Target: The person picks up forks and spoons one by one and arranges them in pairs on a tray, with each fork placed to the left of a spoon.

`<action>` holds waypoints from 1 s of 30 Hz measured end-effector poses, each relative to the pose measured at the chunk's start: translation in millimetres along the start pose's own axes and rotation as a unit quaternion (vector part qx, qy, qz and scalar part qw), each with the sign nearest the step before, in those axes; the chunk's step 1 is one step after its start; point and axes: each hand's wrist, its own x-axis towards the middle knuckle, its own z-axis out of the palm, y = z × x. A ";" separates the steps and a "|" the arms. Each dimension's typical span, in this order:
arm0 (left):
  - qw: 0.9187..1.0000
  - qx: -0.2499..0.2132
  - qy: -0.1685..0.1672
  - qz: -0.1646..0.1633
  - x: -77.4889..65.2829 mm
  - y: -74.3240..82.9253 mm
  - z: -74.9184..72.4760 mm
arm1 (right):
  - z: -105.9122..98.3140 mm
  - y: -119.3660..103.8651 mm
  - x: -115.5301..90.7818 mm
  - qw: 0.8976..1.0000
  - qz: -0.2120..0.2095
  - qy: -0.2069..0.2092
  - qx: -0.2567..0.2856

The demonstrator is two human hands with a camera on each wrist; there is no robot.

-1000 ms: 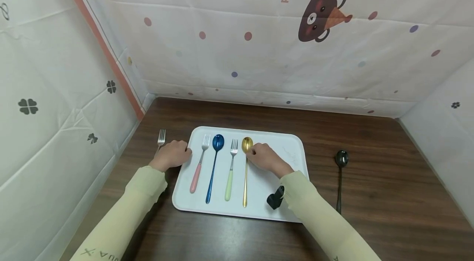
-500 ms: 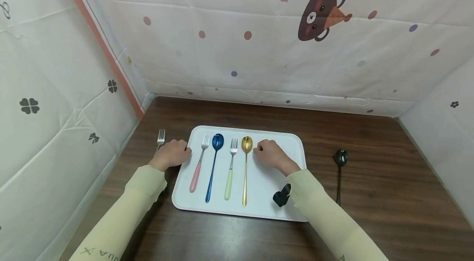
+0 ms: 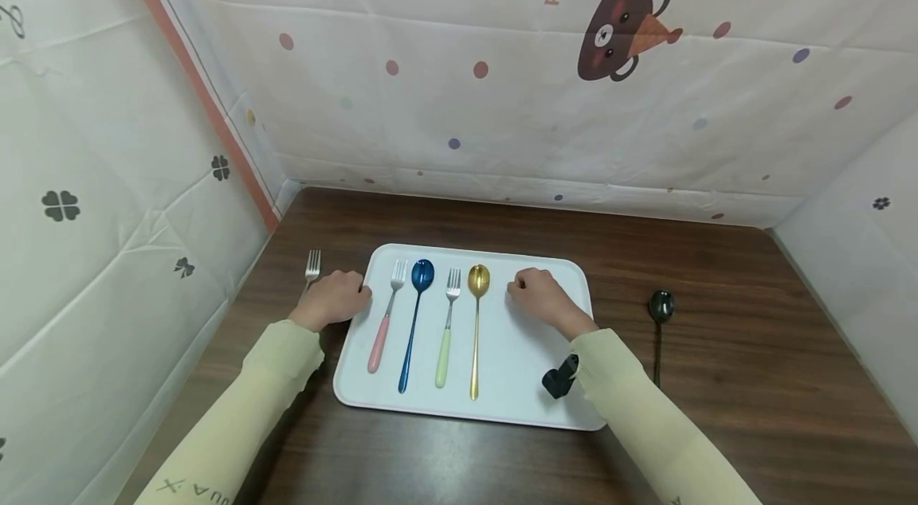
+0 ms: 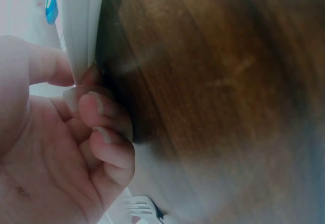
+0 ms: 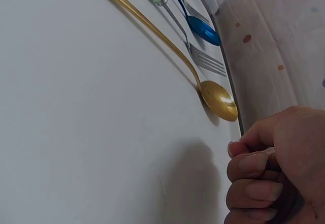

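Observation:
My left hand [image 3: 332, 299] pinches the left rim of a white tray [image 3: 502, 377]; in the left wrist view, thumb and fingertips meet at the tray's edge [image 4: 81, 21]. On the tray, side by side, lie a pink-handled fork [image 3: 380, 342], a blue spoon [image 3: 422, 275], a green-handled fork [image 3: 443, 358] and a gold spoon [image 3: 476, 346]. Just right of the gold spoon, my right hand [image 3: 543, 296] is over the tray. Its fingers are curled and hold nothing, close to the gold spoon's bowl [image 5: 219, 101] in the right wrist view.
A black spoon [image 3: 661, 307] lies on the brown wooden table [image 3: 753, 314] right of the tray, its lower handle hidden by my sleeve. Left of the tray lies another fork [image 3: 312, 264], partly covered by my left hand. Patterned cloth [image 3: 416, 115] hangs behind and at both sides.
My right hand has left the gold spoon, which stays on the tray, and moved right across it. The left hand has kept its place at the rim.

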 end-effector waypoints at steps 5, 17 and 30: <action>1.000 0.002 -0.002 -0.002 -0.4 0.2 -0.4 | -9.0 8.6 -0.8 1.000 0.002 0.007 -0.008; 1.000 0.001 -0.001 0.001 0.2 0.2 0.0 | -32.5 32.9 -5.8 1.000 0.009 0.023 -0.004; 1.000 0.002 0.000 0.000 -0.6 1.3 0.2 | -48.4 73.4 -8.6 0.998 0.050 0.043 -0.022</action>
